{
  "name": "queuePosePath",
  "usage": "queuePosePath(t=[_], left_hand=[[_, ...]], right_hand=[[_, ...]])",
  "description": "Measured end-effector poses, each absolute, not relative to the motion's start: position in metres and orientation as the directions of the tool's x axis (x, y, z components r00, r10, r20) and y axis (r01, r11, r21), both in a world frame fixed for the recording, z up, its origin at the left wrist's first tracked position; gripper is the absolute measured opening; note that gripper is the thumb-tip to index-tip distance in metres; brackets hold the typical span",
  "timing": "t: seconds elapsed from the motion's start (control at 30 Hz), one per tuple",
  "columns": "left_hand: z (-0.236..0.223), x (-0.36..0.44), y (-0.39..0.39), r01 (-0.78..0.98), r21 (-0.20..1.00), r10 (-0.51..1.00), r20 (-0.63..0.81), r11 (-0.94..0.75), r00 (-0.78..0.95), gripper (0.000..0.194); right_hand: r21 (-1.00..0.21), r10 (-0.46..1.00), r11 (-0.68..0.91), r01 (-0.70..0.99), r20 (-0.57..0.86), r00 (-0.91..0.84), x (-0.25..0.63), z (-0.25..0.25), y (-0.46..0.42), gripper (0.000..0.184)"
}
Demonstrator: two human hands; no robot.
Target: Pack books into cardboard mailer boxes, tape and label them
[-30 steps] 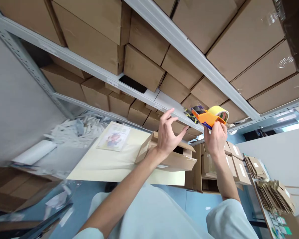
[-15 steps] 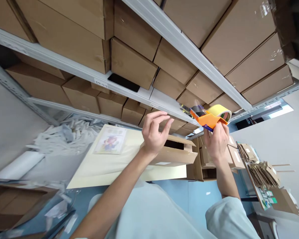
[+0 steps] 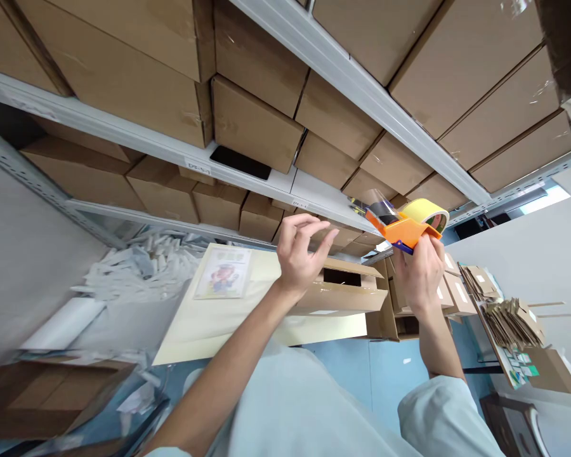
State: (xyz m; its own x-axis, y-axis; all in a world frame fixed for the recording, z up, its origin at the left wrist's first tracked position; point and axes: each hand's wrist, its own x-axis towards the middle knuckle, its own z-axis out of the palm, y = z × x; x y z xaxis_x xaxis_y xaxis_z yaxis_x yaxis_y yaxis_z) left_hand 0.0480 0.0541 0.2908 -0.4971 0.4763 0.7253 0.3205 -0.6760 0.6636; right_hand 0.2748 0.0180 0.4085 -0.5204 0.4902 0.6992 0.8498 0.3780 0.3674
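Observation:
My right hand [image 3: 419, 273] grips an orange tape dispenser [image 3: 406, 230] by its lower end and holds it up in front of the shelf. A yellow roll of tape [image 3: 426, 214] sits on the dispenser, and a clear guard sticks up at its front. To the left, my left hand [image 3: 299, 257] is raised with bent fingers and the thumb a little apart from them; I see nothing between them. Below and behind that hand, a cardboard box [image 3: 345, 298] lies on the pale yellow table [image 3: 195, 339], with a dark opening between its flaps.
A clear packet with a coloured picture [image 3: 223, 273] lies on the table's left part. Shelves of cardboard boxes [image 3: 254, 124] rise in front. White packing scraps [image 3: 137, 266] and a white roll [image 3: 64, 324] are at the left; stacked flattened cartons [image 3: 514, 320] stand at the right.
The view has shifted slightly, so most things sit a little farther right. My right hand still holds the tape dispenser, and both hands keep nearly the same pose.

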Motion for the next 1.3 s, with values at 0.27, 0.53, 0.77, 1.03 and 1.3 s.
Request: queuePosePath(t=[0.27,0.53,0.77,1.03,1.3], left_hand=[[0.320,0.037,0.039,-0.665,0.747,1.000,0.001,0.000,0.001,0.064],[0.335,0.035,0.047,-0.792,0.607,0.997,-0.080,0.058,0.012,0.048],[0.345,0.035,0.065,-0.588,0.729,0.929,0.187,-0.350,-0.320,0.038],[0.368,0.028,0.077,-0.213,0.668,0.672,0.566,-0.714,-0.479,0.014],[0.367,0.048,0.030,0.106,0.612,0.551,0.764,-0.784,-0.334,0.011]], right_hand=[[0.362,0.468,0.390,0.847,0.714,-0.521,0.268,0.409,0.020,0.015],[0.354,0.475,0.410,0.841,0.704,-0.528,0.275,0.410,0.024,0.013],[0.158,0.642,0.418,0.895,0.646,-0.414,0.295,0.404,0.025,0.012],[0.097,0.731,0.421,0.902,0.553,-0.401,0.310,0.406,0.023,0.015],[0.069,0.737,0.448,0.891,0.536,-0.412,0.318,0.406,0.026,0.019]])
